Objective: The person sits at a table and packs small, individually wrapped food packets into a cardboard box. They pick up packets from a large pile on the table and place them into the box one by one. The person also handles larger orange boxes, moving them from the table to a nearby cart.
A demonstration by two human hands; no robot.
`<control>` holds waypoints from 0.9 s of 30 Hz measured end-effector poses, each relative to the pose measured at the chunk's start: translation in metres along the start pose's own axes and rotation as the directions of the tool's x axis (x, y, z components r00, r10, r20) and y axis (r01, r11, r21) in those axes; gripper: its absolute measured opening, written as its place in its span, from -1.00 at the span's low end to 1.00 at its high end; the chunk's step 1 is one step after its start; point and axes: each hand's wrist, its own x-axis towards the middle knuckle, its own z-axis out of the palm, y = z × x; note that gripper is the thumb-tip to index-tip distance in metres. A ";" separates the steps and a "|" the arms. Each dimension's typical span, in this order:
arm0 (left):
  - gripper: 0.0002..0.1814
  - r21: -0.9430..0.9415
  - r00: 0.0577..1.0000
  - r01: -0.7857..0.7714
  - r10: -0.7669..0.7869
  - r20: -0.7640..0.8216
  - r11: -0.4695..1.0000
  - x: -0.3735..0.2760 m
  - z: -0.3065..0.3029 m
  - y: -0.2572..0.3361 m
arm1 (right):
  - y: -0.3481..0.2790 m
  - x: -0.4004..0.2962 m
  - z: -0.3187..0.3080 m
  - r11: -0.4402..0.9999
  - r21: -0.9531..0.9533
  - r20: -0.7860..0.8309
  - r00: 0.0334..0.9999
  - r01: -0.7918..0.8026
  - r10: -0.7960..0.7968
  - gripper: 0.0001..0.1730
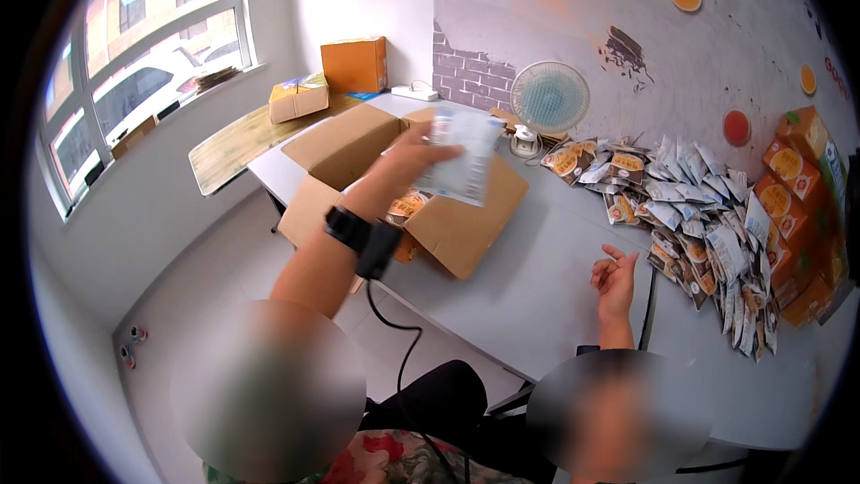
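A pale, flat sealed packet [467, 165] with printed writing hangs from my left hand [415, 156], pinched near its upper left edge. Below that hand, an opened cardboard box [474, 232] stands on the table with its flaps spread outward. Orange-and-white printed packets [406, 205] show inside it, partly covered by my forearm. My right hand [617, 289] is palm up at the table, its fingers loosely curled and apart, holding nothing. To its right lies a large heap of similar packets [692, 208], some with the pale back up, others with the brown-and-orange front up.
Orange printed cartons [786, 195] are stacked beyond the heap at the right. A small fan [549, 97] stands against the wall. Two more boxes, one orange [354, 66] and one smaller [299, 99], sit at the back left. A black cable [401, 356] trails from my left wrist.
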 end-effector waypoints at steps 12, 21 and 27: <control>-0.44 0.790 0.994 0.104 -0.031 -0.107 0.604 0.024 -0.118 -0.073 | 0.017 0.013 -0.037 1.000 -0.006 -0.084 0.996 -0.022 0.022 -0.32; -0.59 0.838 0.941 0.243 -0.327 -0.081 0.490 0.016 -0.116 -0.072 | -0.003 0.018 -0.058 0.878 0.459 -0.397 0.916 0.139 0.063 -0.43; -0.45 0.931 0.971 0.127 -0.236 -0.046 0.341 0.038 -0.140 -0.090 | -0.019 0.017 -0.116 0.756 0.407 -0.825 0.562 0.512 0.063 -0.55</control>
